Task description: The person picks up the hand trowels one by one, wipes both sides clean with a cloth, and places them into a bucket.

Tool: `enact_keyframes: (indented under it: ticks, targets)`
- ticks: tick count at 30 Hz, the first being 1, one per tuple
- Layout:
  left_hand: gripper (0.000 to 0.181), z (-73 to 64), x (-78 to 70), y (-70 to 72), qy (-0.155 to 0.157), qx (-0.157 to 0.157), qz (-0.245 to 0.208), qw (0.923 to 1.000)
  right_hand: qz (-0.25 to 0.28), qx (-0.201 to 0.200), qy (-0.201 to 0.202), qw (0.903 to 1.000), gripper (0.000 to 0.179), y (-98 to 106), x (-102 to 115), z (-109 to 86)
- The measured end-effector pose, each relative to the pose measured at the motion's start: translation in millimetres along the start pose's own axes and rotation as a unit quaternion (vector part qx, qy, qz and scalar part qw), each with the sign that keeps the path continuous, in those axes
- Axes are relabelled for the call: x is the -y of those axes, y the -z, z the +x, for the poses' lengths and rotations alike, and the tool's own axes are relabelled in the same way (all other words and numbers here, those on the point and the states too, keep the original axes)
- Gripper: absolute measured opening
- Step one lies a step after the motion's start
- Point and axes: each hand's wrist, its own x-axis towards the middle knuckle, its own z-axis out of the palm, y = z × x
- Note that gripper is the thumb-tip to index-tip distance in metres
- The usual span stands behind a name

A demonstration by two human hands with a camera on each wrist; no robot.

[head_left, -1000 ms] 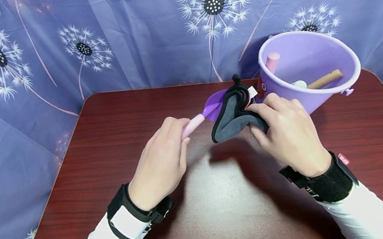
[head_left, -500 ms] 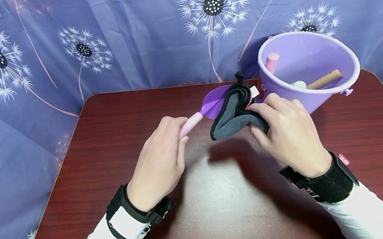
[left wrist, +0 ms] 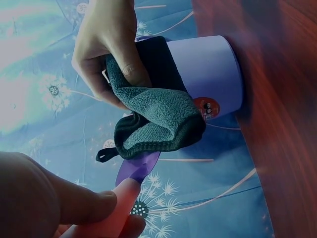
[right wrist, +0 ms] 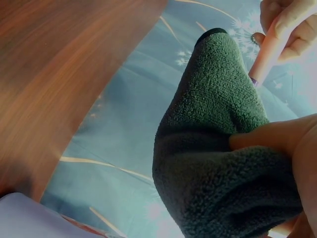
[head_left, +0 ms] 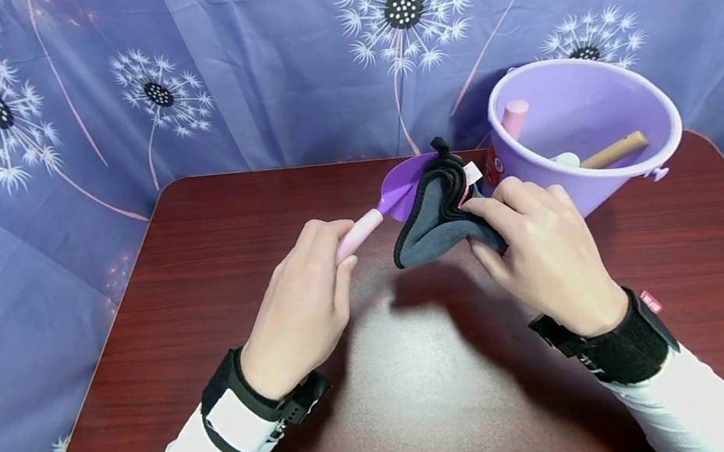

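Note:
My left hand (head_left: 300, 307) grips the pink handle of a toy shovel (head_left: 359, 234) with a purple blade. A folded grey cloth (head_left: 433, 226), black-edged with a hanging loop and white tag, is pinched in my right hand (head_left: 540, 253). The cloth lies against the blade (left wrist: 138, 166) and hides much of it. Both things are held up above the table, their shadows falling below. In the right wrist view, the fuzzy cloth (right wrist: 213, 109) fills the middle and the thumb presses into its fold.
Just beyond my right hand stands a lilac bucket (head_left: 541, 167) holding a pink-handled piece, a tan stick (head_left: 613, 151) and a pale rounded end. The dark red wooden table (head_left: 207, 235) meets a blue dandelion-print curtain (head_left: 278, 57) at the back.
The cloth has shifted slightly left along the shovel's blade, and the shovel has moved a little up and left. Both hands keep their hold.

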Motion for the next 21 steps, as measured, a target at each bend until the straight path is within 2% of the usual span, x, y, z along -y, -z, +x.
enact_keyframes:
  ticks: [9,21]
  targets:
    - [0.028,-0.1,-0.1,0.1,0.004,0.003,-0.001,1.0000,0.010,0.002,0.030,0.9995,0.030,-0.4,0.3,0.8]
    - [0.027,-0.6,-0.5,-0.2,0.030,0.016,-0.009,0.9994,0.011,0.011,0.066,0.9977,0.030,-0.4,1.5,2.0]
